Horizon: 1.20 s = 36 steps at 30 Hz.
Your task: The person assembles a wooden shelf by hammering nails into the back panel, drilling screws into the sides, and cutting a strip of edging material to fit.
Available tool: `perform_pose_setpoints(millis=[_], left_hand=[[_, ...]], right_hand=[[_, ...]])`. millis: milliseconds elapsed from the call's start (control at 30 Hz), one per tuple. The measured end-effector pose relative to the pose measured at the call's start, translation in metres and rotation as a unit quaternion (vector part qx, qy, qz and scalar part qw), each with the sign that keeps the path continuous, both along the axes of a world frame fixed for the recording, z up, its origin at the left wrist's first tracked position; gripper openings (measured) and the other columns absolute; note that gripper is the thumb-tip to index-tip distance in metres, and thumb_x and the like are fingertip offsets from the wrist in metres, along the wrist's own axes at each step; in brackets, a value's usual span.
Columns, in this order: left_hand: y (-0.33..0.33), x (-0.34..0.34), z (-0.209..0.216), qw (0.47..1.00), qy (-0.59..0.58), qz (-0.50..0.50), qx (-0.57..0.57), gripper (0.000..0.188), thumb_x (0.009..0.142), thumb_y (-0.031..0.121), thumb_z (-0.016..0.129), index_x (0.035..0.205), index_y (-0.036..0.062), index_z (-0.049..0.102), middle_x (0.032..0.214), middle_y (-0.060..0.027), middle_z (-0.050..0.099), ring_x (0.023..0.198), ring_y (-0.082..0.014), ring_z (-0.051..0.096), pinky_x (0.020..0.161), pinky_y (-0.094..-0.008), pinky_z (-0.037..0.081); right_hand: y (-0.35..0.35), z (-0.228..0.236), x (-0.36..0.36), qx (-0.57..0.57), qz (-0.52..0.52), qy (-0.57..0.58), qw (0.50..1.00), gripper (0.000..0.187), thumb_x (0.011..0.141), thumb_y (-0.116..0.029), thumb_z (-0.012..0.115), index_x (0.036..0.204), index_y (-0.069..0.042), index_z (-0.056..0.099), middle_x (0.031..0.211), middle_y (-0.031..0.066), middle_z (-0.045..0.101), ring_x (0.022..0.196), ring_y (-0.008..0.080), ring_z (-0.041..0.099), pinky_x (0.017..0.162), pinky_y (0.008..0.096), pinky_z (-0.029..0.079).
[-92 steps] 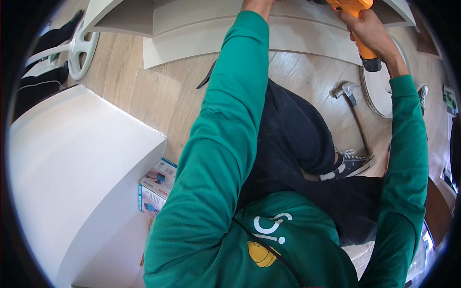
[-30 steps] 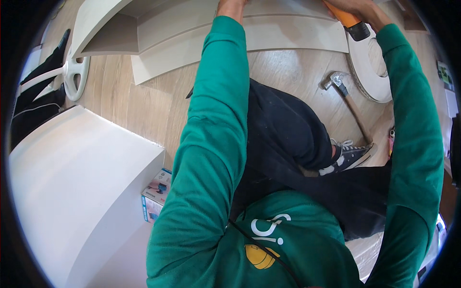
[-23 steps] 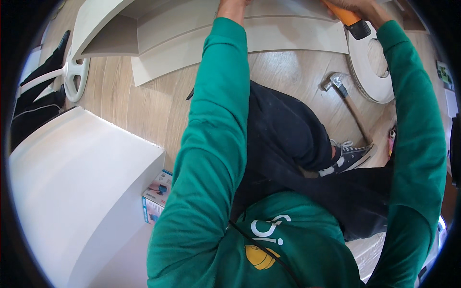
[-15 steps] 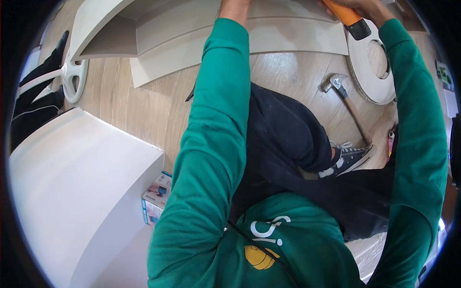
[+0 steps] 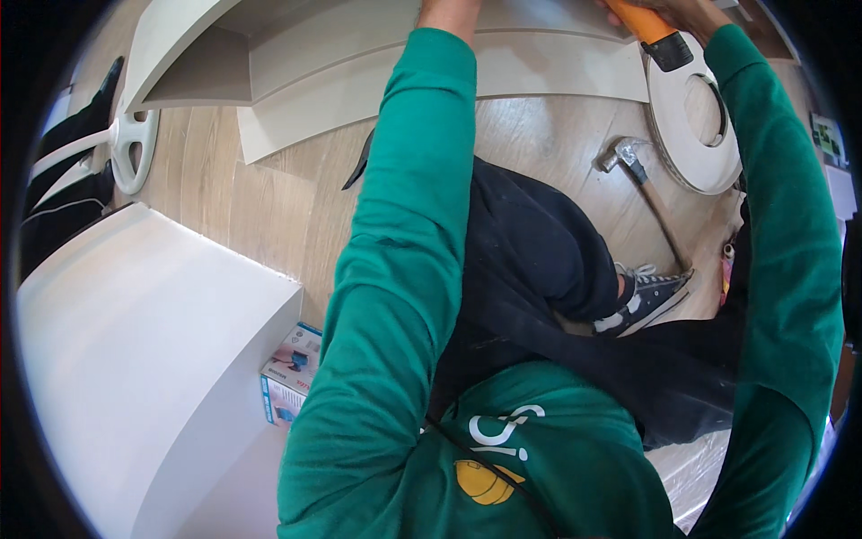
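Both my green-sleeved arms reach up to the top edge of the head view. My right hand (image 5: pixel 687 11) is closed around the orange handle of a power drill (image 5: pixel 654 34) with a black base; most of the tool is cut off by the frame edge. My left arm ends at the wrist (image 5: pixel 446 11), and the hand itself lies beyond the picture. Both reach toward pale wooden furniture panels (image 5: pixel 359 63) lying on the wood floor in front of my knees.
A hammer (image 5: pixel 642 184) lies on the floor beside a roll of white edge strip (image 5: pixel 696 135). A large white board (image 5: pixel 135 359) fills the left, with a small cardboard box (image 5: pixel 289 373) at its corner. A white ring-shaped part (image 5: pixel 135 148) sits far left.
Since three seconds ago, my right hand and the drill have moved up toward the top edge. Over the last second the hands hardly shift.
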<state>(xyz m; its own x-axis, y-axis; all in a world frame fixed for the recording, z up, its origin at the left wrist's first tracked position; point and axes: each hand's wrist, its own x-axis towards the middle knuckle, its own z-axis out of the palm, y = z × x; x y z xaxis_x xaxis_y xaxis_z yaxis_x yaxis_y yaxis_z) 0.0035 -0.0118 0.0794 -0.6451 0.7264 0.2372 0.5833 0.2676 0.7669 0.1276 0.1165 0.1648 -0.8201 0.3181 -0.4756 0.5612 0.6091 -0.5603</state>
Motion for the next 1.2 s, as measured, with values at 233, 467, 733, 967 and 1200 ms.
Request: perform_pose_setpoints(millis=[233, 467, 733, 967, 1200], left_hand=[[0.015, -0.006, -0.009, 0.998, -0.007, -0.005, -0.065, 0.063, 0.098, 0.057, 0.05, 0.13, 0.0054, 0.066, 0.133, -0.0285, 0.063, 0.126, -0.0447, 0.058, 0.106, -0.0445, 0.046], [0.019, -0.004, -0.016, 1.0, 0.01, 0.0, 0.005, 0.062, 0.099, 0.058, 0.048, 0.13, 0.0074, 0.067, 0.134, -0.0257, 0.063, 0.125, -0.0447, 0.058, 0.106, -0.0444, 0.046], [0.007, -0.016, -0.018, 0.995, 0.055, -0.008, -0.081, 0.061, 0.1, 0.059, 0.046, 0.131, 0.0101, 0.066, 0.133, -0.0258, 0.063, 0.125, -0.0437, 0.059, 0.104, -0.0433, 0.047], [0.011, -0.01, -0.019, 0.996, 0.032, 0.002, -0.087, 0.056, 0.103, 0.056, 0.041, 0.132, 0.0143, 0.066, 0.128, -0.0261, 0.066, 0.123, -0.0431, 0.06, 0.104, -0.0443, 0.047], [0.01, -0.014, -0.02, 0.997, 0.054, -0.008, -0.059, 0.06, 0.1, 0.058, 0.047, 0.133, 0.011, 0.065, 0.13, -0.0265, 0.065, 0.125, -0.0425, 0.06, 0.104, -0.0434, 0.048]], right_hand=[[0.003, 0.008, 0.003, 0.0, -0.002, -0.022, 1.0, 0.027, 0.098, -0.017, 0.058, 0.116, 0.002, 0.063, 0.088, 0.0087, 0.064, 0.068, 0.0161, 0.063, 0.059, 0.0315, 0.053], [0.008, -0.001, -0.004, -0.016, -0.036, -0.038, 0.998, 0.023, 0.1, -0.02, 0.058, 0.113, -0.002, 0.062, 0.086, 0.0057, 0.063, 0.067, 0.0149, 0.061, 0.059, 0.0306, 0.053], [0.005, -0.006, -0.013, -0.018, -0.029, -0.041, 0.999, 0.022, 0.099, -0.02, 0.059, 0.113, -0.004, 0.062, 0.086, 0.0053, 0.063, 0.066, 0.015, 0.06, 0.059, 0.0305, 0.053], [0.007, -0.005, -0.007, -0.031, -0.029, -0.031, 0.999, 0.022, 0.099, -0.019, 0.059, 0.115, -0.005, 0.061, 0.086, 0.0057, 0.063, 0.069, 0.0161, 0.061, 0.059, 0.0315, 0.053], [-0.003, 0.007, -0.001, -0.053, -0.017, -0.021, 0.998, 0.021, 0.097, -0.014, 0.059, 0.116, -0.004, 0.061, 0.088, 0.0072, 0.063, 0.071, 0.0169, 0.061, 0.061, 0.0322, 0.054]])
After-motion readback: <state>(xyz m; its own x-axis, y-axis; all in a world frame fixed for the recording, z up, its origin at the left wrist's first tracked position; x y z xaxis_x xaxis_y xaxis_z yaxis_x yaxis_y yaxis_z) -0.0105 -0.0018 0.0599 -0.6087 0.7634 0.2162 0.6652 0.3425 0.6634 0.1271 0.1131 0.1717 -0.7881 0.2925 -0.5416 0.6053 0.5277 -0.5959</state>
